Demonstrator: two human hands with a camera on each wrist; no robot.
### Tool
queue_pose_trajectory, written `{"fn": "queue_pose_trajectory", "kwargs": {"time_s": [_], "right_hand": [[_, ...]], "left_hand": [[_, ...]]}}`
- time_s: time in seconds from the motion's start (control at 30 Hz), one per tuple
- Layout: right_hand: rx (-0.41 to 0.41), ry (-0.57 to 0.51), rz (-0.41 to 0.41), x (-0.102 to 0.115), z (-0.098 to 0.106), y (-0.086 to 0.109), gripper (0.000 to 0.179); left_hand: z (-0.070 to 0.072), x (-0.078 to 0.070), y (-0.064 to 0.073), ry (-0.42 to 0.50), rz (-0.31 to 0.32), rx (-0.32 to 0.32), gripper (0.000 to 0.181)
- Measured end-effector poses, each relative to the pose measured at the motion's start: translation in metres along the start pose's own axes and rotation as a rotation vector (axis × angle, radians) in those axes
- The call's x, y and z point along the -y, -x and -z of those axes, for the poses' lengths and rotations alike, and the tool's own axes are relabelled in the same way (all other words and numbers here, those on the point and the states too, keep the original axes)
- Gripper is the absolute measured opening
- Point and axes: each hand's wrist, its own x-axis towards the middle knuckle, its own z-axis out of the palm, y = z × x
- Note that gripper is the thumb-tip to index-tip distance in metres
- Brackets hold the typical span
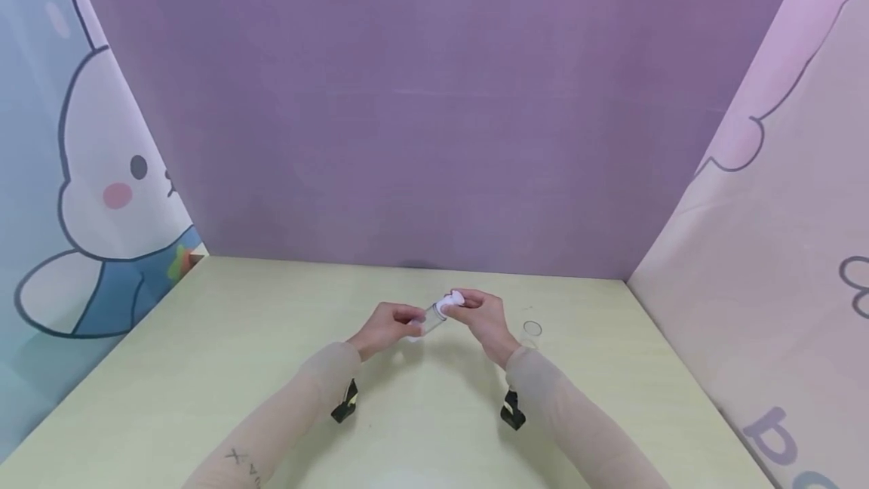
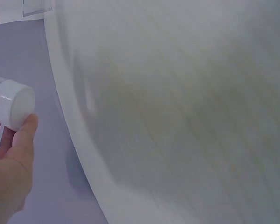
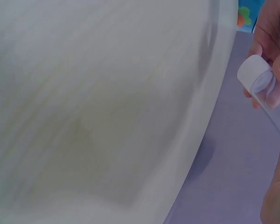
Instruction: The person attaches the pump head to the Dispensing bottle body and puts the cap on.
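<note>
A clear cylindrical pump bottle (image 1: 432,318) is held tilted above the table between both hands, its upper end leaning right. My left hand (image 1: 385,330) grips its lower end, where a white base (image 2: 16,105) shows in the left wrist view. At the other end, my right hand (image 1: 486,321) pinches the white pump top (image 1: 450,301) between thumb and fingers. The right wrist view shows the see-through body (image 3: 273,108) with left-hand fingers around it near the base; the pump top is outside that view.
A clear open-topped cylinder, like a cap (image 1: 532,333), stands on the pale table (image 1: 224,368) just right of my right hand. A purple panel (image 1: 421,112) rises behind the table. Printed cloth walls border the left (image 1: 41,270) and right (image 1: 767,247) sides.
</note>
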Motion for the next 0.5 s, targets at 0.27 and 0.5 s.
{"fn": "queue_pose_trajectory", "kwargs": {"time_s": [0.27,0.5], "right_hand": [[0.026,0.046,-0.028,-0.0016,0.0051,0.0022,0.042],[0.066,0.034,0.007,-0.0004,0.0032,0.001,0.045]], "left_hand": [[-0.0059,0.0046,-0.0003,-0.004,-0.022,0.072,0.033],[-0.0056,0.0037,0.0005,0.004,-0.04,0.072,0.035]]}}
